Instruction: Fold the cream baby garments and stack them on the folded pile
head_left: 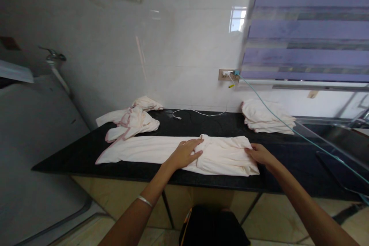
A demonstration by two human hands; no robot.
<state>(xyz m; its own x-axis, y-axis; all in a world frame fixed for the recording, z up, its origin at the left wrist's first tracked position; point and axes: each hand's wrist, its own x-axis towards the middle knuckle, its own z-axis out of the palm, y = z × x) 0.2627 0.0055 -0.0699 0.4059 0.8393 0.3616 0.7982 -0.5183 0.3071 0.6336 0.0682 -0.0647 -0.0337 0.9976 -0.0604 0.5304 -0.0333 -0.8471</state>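
A long cream cloth (152, 149) with pink edging lies along the dark countertop, its right part folded over into a thicker layer. My left hand (186, 153) rests on it at the inner edge of that fold, fingers spread and flat. At the cloth's right end, my right hand (259, 154) holds the folded edge between thumb and fingers; part of the grip is hidden. A crumpled heap of similar cloth (131, 122) sits behind the left end. Behind and to the right is a stack of folded cream cloths (266, 117).
A white cable (198, 112) lies on the countertop (219, 123) by the wall. From the wall socket (228, 74) a green cord (265, 105) slants down across the right side. A sink (346, 138) is at far right, and a grey appliance (37, 130) stands left.
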